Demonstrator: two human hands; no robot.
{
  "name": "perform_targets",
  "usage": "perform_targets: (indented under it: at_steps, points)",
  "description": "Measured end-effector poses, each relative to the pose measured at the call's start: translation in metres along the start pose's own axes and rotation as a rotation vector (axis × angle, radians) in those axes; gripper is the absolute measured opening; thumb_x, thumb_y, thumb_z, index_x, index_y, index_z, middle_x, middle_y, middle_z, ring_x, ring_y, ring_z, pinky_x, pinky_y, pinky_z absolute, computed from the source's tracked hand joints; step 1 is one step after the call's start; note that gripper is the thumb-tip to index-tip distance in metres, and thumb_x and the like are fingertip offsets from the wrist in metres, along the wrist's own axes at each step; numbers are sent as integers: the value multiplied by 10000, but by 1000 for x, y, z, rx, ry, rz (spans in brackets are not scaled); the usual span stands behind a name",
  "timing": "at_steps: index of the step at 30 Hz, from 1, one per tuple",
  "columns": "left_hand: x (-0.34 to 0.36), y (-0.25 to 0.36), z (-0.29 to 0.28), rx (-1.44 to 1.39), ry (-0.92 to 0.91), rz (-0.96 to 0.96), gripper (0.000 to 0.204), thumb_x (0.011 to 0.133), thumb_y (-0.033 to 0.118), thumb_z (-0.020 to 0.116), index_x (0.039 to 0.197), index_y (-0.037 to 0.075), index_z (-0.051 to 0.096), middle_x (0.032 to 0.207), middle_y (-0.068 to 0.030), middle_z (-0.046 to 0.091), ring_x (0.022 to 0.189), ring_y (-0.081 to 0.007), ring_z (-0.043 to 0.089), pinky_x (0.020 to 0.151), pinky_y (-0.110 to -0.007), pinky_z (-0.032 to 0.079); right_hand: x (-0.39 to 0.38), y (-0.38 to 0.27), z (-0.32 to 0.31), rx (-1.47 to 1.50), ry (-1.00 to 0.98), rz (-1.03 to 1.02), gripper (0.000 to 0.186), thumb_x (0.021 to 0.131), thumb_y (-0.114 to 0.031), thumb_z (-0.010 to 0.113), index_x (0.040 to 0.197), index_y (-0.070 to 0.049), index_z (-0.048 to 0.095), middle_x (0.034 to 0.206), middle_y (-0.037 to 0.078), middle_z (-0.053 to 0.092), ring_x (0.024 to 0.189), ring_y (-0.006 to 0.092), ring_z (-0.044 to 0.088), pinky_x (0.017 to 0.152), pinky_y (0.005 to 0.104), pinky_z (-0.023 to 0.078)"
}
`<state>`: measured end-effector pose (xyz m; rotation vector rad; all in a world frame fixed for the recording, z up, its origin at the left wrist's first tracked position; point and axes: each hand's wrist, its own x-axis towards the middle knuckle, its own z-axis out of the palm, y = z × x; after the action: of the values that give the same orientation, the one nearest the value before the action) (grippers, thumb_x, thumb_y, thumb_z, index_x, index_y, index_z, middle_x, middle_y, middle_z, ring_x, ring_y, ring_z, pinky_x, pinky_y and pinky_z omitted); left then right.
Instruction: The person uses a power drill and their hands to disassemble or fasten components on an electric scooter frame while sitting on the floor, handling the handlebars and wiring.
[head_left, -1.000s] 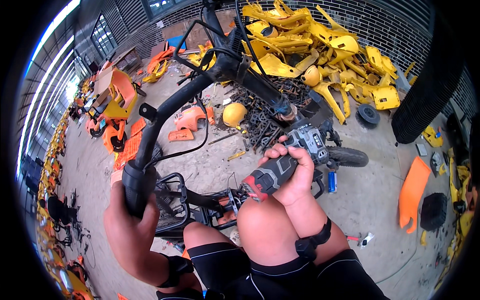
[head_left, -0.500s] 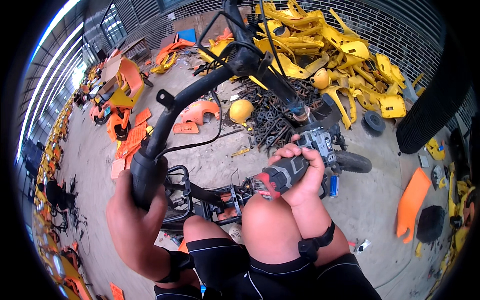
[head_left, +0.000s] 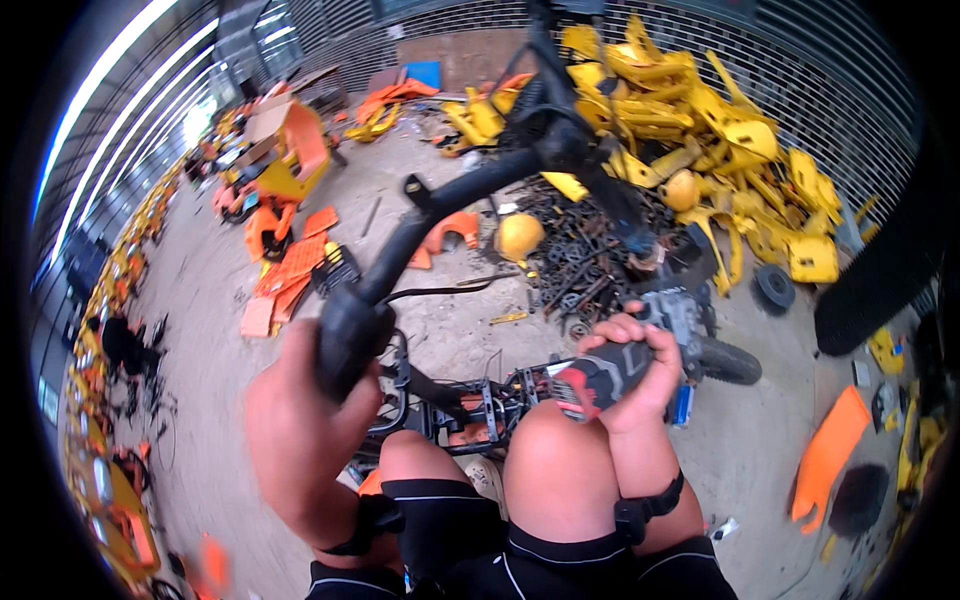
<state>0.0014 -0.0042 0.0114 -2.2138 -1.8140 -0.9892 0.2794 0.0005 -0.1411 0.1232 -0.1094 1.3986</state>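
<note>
My left hand (head_left: 295,430) is wrapped round the black rubber grip (head_left: 348,340) at the end of a bare handlebar (head_left: 475,183). The bar belongs to a stripped two-wheeler whose black frame (head_left: 425,390) lies low, beside my knees. In my right hand (head_left: 650,390) is a cordless power tool (head_left: 622,368), fingers closed round its grey and black handle. Its red battery end points back at my knee. The tool's grey head is close to the front wheel (head_left: 730,360) and the fork; whether it touches them I cannot tell.
Yellow body panels (head_left: 700,140) are heaped by the brick wall, beside a pile of black metal parts (head_left: 590,260). A yellow helmet-like shell (head_left: 520,238) and orange panels (head_left: 290,275) lie on the floor. A black ribbed column (head_left: 880,250) rises at right, near an orange panel (head_left: 830,455).
The view has shifted, so the handlebar and both hands appear farther right. The handlebar has swung slightly with my left hand. Both hands keep their holds.
</note>
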Motion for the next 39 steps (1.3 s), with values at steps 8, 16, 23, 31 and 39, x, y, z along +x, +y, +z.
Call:
perform_targets:
  at_steps: [8, 16, 23, 31, 39]
  points:
    - [0, -8, 4, -14, 43, 76, 347, 744, 258, 789, 1002, 86, 632, 694, -142, 665, 627, -371, 666, 555, -454, 516, 1, -5, -9, -28, -123, -9, 265, 936, -121, 568, 1198, -89, 554, 894, -32, 558, 894, 115, 578, 925, 363, 450]
    - [1, -10, 2, -20, 34, 101, 356, 749, 258, 780, 1015, 80, 623, 700, -141, 674, 628, -367, 670, 557, -452, 520, 1, -3, -13, -37, -144, 6, 284, 932, -127, 571, 1211, -73, 568, 898, -33, 561, 902, 112, 573, 938, 350, 438]
    - [-1, -12, 4, -28, 42, 114, 357, 739, 250, 783, 1005, 76, 619, 703, -141, 674, 622, -366, 665, 552, -456, 518, -4, -3, -12, -30, -99, -4, 279, 925, -134, 569, 1200, -94, 568, 892, -30, 572, 885, 121, 575, 927, 360, 446]
    - [-2, -13, 3, -30, 14, 95, 364, 747, 262, 786, 1012, 77, 616, 699, -139, 672, 620, -370, 665, 553, -458, 522, -5, -6, -15, -52, -132, 6, 281, 936, -119, 570, 1213, -70, 569, 905, -26, 562, 907, 114, 579, 932, 355, 441]
    - [-3, -12, 1, -7, -16, 84, 389, 754, 282, 786, 1033, 76, 611, 703, -141, 672, 631, -367, 672, 558, -461, 524, -5, -3, -14, -60, -124, 1, 277, 940, -114, 566, 1214, -74, 566, 903, -27, 563, 905, 111, 580, 930, 350, 443]
